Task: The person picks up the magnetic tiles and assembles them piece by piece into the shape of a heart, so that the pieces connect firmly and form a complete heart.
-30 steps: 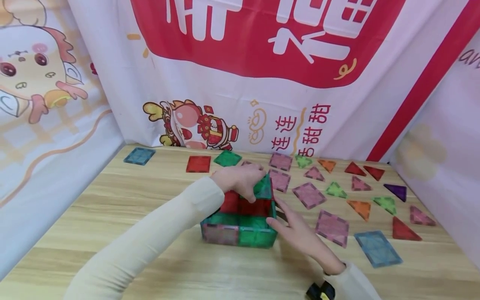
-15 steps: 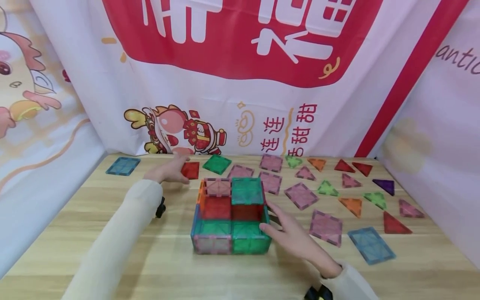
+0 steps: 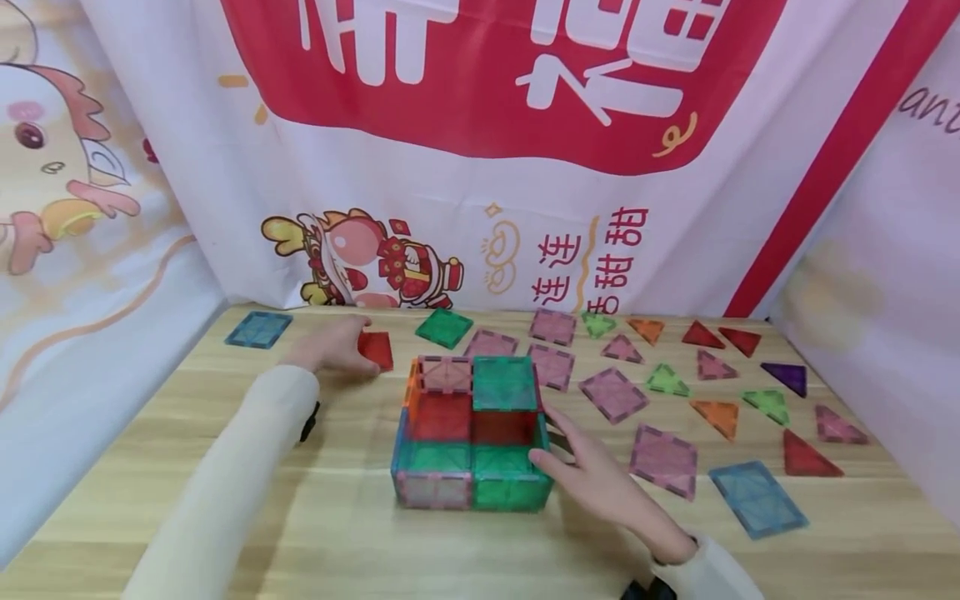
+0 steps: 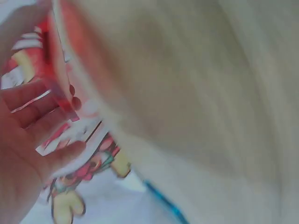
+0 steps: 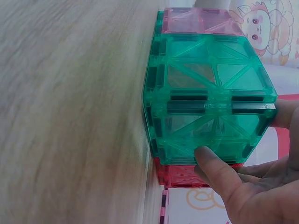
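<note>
A box of translucent magnetic tiles point(image 3: 510, 490) stands mid-table, with green and pink front walls, a red interior back and a green tile point(image 3: 505, 384) lying over its back right part. To its left, my left hand point(image 3: 327, 345) pinches a red square tile point(image 3: 377, 351) between thumb and fingers; in the left wrist view the red tile point(image 4: 58, 88) is seen nearly edge-on. My right hand point(image 3: 600, 479) rests against the box's right side. In the right wrist view its thumb touches a green side tile point(image 5: 205, 133), and the other fingers reach along the wall, partly hidden.
A blue square point(image 3: 258, 330) and a green square point(image 3: 444, 328) lie at the back. Several pink squares point(image 3: 613, 395) and coloured triangles point(image 3: 715, 418) spread over the right side, with another blue tile point(image 3: 757, 498) nearer. Printed cloth point(image 3: 480, 183) hangs behind the table.
My left hand has left the green top tile, moved left to the red square and taken hold of it, shifting it slightly. The right hand has stayed at the box's side.
</note>
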`<state>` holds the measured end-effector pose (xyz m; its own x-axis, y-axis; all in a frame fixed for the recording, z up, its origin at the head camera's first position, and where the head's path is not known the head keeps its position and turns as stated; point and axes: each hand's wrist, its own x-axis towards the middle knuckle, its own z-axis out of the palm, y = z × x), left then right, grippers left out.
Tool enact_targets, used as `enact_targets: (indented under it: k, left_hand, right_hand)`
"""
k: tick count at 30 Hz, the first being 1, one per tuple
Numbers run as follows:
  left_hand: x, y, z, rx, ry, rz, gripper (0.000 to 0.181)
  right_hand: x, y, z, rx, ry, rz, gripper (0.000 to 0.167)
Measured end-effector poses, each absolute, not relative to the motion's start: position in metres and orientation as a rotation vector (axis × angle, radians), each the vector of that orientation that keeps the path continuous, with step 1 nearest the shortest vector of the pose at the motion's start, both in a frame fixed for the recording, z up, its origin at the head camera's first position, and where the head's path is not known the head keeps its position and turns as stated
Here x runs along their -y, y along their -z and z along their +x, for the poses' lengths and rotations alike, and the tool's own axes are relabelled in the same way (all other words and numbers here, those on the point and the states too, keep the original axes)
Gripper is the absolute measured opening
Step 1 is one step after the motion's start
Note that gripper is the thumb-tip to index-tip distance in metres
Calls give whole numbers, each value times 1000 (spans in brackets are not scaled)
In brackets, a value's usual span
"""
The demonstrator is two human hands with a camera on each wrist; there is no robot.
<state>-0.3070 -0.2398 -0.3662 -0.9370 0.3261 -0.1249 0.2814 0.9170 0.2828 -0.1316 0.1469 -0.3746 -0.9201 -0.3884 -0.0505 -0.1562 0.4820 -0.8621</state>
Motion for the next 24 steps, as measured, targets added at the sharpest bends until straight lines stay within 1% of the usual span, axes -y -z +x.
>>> enact_targets:
  k: [4, 6, 9, 12, 15, 20, 24]
  left_hand:
    - [228, 332, -292, -2970, -516, 638, 79]
    - [210, 314, -281, -2958, -533, 726, 78]
    - [179, 298, -265, -2910, -514, 856, 77]
    - [155, 296, -252, -2851, -483, 947, 75]
    - [143, 300, -243, -2789, -483, 961, 71]
    - [139, 308, -234, -2773, -468, 990, 67]
    - [140, 312, -227, -2806, -423, 1004, 68]
  right_hand:
    - [-156, 367, -133, -2532, 1376, -474, 69]
    - [-162, 364, -134, -2552, 1356, -473, 70]
    - [-169, 362, -134, -2572, 1344, -481, 70]
    - [-169, 363, -132, -2575, 1351, -501, 69]
    - [-164, 365, -131, -2558, 1357, -524, 68]
    - [-155, 369, -130, -2523, 1368, -529, 68]
    - [-148, 371, -130, -2500, 1374, -528, 71]
